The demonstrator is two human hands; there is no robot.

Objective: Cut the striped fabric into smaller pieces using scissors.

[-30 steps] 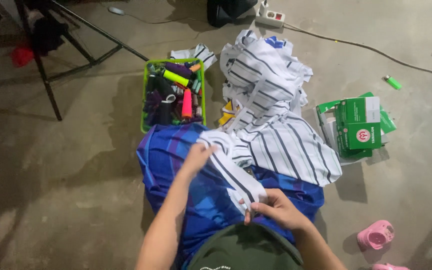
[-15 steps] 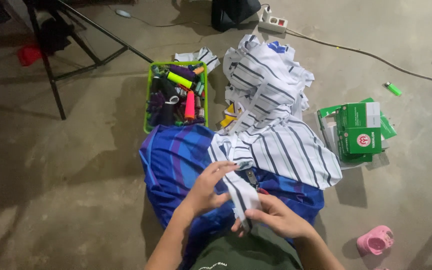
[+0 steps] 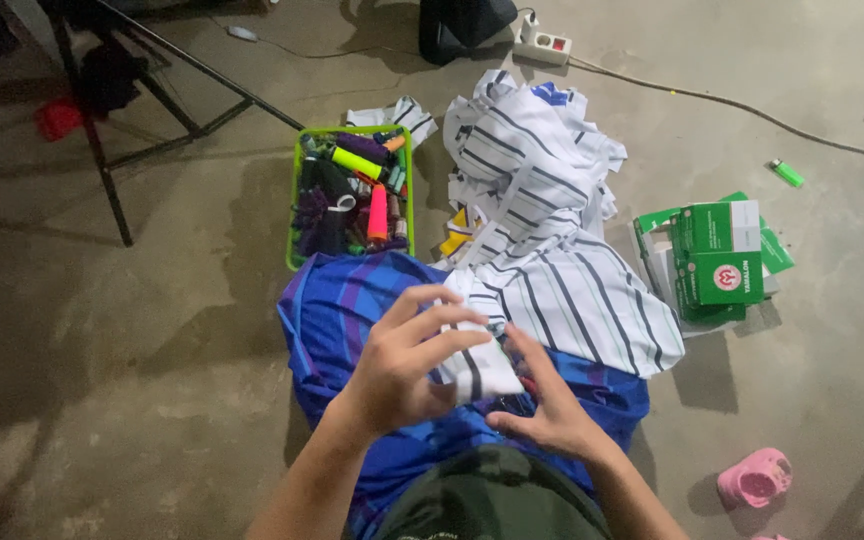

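Cloth strip: a narrow white strip with dark stripes [image 3: 482, 355] sits at lower centre of the frame, bunched between both hands above a blue striped garment [image 3: 337, 310] spread on the floor.
Left hand: the left hand [image 3: 402, 365] is clamped on the strip, fingers curled over its top and thumb beneath, apparently to keep the folded end from springing loose.
Right hand: the right hand [image 3: 542, 400] is half open, fingers spread against the strip's lower edge, seemingly steadying it rather than gripping.
Source fabric: the strip runs up into a heap of white striped cloth [image 3: 542, 210] at centre, touching the blue garment, within easy reach.
Thread basket: a green basket [image 3: 299, 200] crowded with thread spools [image 3: 352, 195] stands just beside the cloth, upper left of it.
Right side: green cartons [image 3: 717, 255] lie stacked near the heap; a green lighter [image 3: 787, 173] lies well apart, and a pink sandal [image 3: 757, 478] sits at lower right.
Top edge: a power strip [image 3: 544, 43] trails its cable across the concrete floor [image 3: 132, 380].
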